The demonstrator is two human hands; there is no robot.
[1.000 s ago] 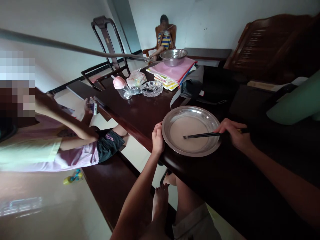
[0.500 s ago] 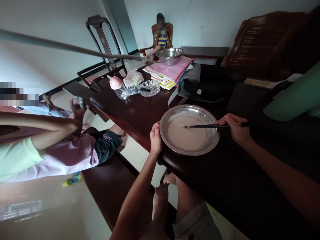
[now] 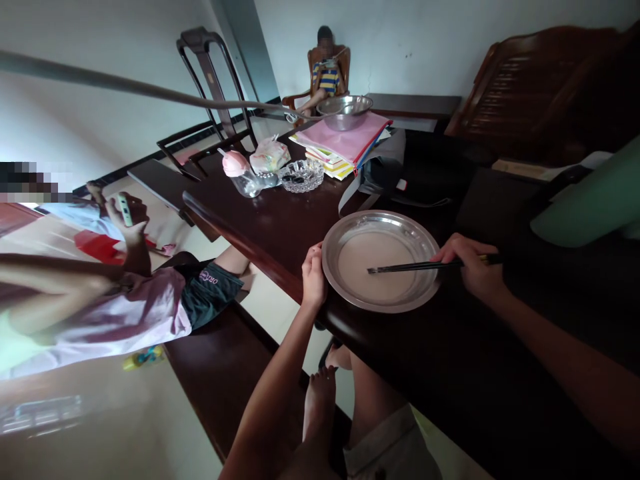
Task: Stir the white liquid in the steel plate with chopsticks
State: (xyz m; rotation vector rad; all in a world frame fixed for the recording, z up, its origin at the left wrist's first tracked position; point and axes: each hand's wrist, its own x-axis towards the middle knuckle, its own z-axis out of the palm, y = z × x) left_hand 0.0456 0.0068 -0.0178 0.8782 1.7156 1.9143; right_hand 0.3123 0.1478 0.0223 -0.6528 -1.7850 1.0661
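A wide, shallow metal bowl [image 3: 430, 283] stands at the near edge of the dark table, with a pale, milky liquid [image 3: 377, 257] in it. My left hand [image 3: 314, 275] is closed on the bowl's left rim, its fingers curled at the outside. Held in my right hand [image 3: 473, 267], a pair of dark chopsticks [image 3: 415, 267] reaches over the right rim, and the tips dip into the liquid near the middle. The two sticks lie close together.
Behind the bowl are a glass ashtray [image 3: 302, 177], a pink-lidded cup [image 3: 245, 177], a plastic bag [image 3: 269, 155], and papers under a pink folder [image 3: 345, 139] bearing another metal bowl [image 3: 345, 115]. A green cylinder [image 3: 590, 200] stands right. People sit at left and at the back.
The chopstick tips have shifted slightly toward the near side of the bowl, and my right hand has moved a little down. At left, a person's hand with a phone has moved left.
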